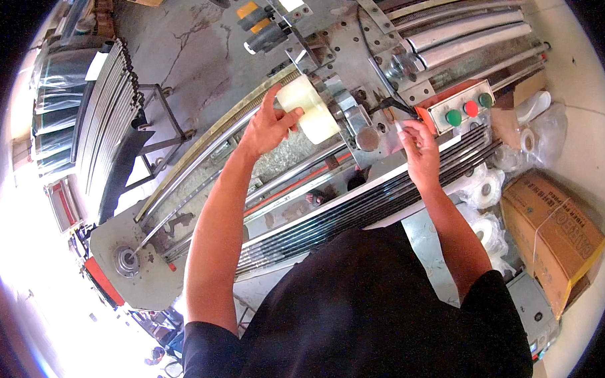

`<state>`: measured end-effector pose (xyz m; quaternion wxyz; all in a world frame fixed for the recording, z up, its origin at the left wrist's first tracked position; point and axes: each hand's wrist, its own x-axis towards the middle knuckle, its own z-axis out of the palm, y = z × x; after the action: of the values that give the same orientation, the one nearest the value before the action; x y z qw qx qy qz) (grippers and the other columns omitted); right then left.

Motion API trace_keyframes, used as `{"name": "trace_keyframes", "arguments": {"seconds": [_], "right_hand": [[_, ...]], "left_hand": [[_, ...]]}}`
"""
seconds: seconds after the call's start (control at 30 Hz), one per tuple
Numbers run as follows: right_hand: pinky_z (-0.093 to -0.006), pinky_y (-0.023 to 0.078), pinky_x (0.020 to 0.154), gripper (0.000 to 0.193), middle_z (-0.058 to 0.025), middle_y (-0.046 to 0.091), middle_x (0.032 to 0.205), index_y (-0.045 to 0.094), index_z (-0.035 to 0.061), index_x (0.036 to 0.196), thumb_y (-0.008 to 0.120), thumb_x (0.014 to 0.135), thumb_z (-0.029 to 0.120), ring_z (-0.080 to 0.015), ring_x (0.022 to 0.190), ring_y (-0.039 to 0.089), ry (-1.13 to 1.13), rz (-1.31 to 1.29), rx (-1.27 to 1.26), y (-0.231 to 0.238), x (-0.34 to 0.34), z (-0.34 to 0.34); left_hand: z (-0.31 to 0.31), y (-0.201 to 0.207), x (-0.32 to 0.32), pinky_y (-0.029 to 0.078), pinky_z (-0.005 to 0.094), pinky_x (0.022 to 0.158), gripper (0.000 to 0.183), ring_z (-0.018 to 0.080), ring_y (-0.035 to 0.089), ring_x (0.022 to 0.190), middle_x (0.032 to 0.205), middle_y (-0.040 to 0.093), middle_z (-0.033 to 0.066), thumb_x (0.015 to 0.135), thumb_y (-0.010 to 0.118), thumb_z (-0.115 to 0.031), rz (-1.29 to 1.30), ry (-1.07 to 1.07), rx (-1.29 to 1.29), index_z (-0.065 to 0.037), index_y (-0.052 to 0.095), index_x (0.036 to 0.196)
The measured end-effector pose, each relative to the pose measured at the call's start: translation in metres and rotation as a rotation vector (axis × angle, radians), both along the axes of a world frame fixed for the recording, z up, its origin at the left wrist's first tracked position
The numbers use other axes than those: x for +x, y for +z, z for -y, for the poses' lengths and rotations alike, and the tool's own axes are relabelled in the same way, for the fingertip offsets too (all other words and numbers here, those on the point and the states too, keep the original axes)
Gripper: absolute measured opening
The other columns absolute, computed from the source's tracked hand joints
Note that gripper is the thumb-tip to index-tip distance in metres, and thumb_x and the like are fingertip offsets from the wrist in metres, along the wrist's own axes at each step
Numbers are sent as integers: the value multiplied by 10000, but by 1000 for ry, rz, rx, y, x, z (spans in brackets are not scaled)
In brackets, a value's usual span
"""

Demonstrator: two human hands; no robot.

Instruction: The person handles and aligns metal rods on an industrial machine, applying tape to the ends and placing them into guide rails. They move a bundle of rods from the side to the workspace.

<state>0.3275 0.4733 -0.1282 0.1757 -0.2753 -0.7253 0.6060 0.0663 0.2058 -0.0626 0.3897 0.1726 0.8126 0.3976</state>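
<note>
A pale yellow cylindrical roll [308,109] sits against metal fittings in the middle of a long machine. My left hand [268,127] is curled around its left end, thumb and fingers on its surface. Further right, my right hand [421,150] is closed in a pinch on a small white piece [399,127], too small to identify. Just above those fingertips lies a black lever [394,106]. A round metal knob [367,139] stands out between my hands. Beside my right hand is a control box [459,107] with green and red buttons.
Long dark rods [356,204] run along the machine's near side. Metal strips stand on a rack [107,116] at the left. To the right are wrapped plastic rolls [484,190] and a cardboard box [550,223]. Padded silver bars [474,43] extend at the far right.
</note>
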Motion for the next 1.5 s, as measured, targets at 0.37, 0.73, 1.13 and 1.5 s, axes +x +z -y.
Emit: {"name": "trace_keyframes", "arguments": {"seconds": [0.37, 0.73, 1.13, 1.5], "right_hand": [[-297, 575, 818, 211, -68, 688, 1091, 607, 18, 1251, 664, 1053, 65, -138, 882, 675, -119, -116, -376, 55, -2, 34], [-317, 580, 829, 277, -85, 724, 1091, 599, 19, 1292, 697, 1044, 95, -147, 903, 688, -64, -129, -450, 84, -5, 37], [-315, 617, 834, 405, -127, 732, 1111, 544, -6, 1355, 728, 994, 7, -173, 962, 714, 252, -108, -514, 118, -51, 81], [-257, 582, 693, 303, -117, 740, 1035, 559, -14, 1187, 767, 969, 16, -113, 792, 700, 312, 72, -178, 101, -105, 107]], "left_hand": [[7, 6, -16, 580, 344, 763, 953, 195, 697, 772, 930, 779, 122, 1035, 705, -276, 57, -158, 59, -11, 78, 1702], [0, 9, -15, 516, 298, 643, 866, 152, 686, 757, 907, 742, 82, 1050, 713, -347, 290, 28, 42, -132, 182, 1700], [-6, 47, -1, 443, 295, 618, 981, 138, 657, 713, 857, 750, 92, 944, 828, -276, 237, 157, 44, -12, 243, 1686], [2, 82, 9, 401, 242, 578, 555, 80, 603, 694, 866, 748, 30, 983, 770, -292, 233, 152, 60, -35, 588, 1440]]}}
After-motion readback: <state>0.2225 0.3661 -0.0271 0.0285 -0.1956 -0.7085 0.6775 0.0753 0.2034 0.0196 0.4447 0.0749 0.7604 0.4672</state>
